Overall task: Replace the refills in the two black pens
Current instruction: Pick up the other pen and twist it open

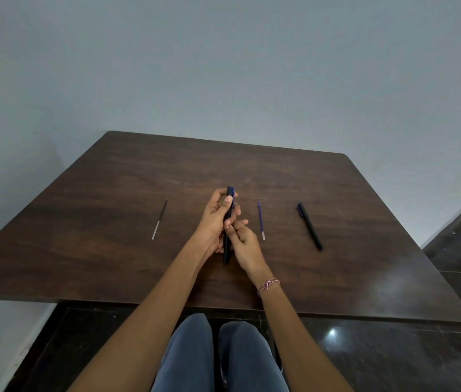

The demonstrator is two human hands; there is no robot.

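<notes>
Over the middle of the dark wooden table (110,250) I hold a black pen (227,251) almost upright, its blue-trimmed top pointing away from me. My left hand (213,222) wraps the pen's upper half, thumb pressed near the top. My right hand (245,241) pinches the lower half of the barrel. A second black pen (310,226) lies on the table to the right. A blue refill (261,220) lies between my hands and that pen. A dark refill with a clear end (159,219) lies to the left.
The table stands against a plain grey wall. My knees in blue trousers (212,355) sit below the table's near edge, over a dark glossy floor. A thread bracelet (267,285) circles my right wrist.
</notes>
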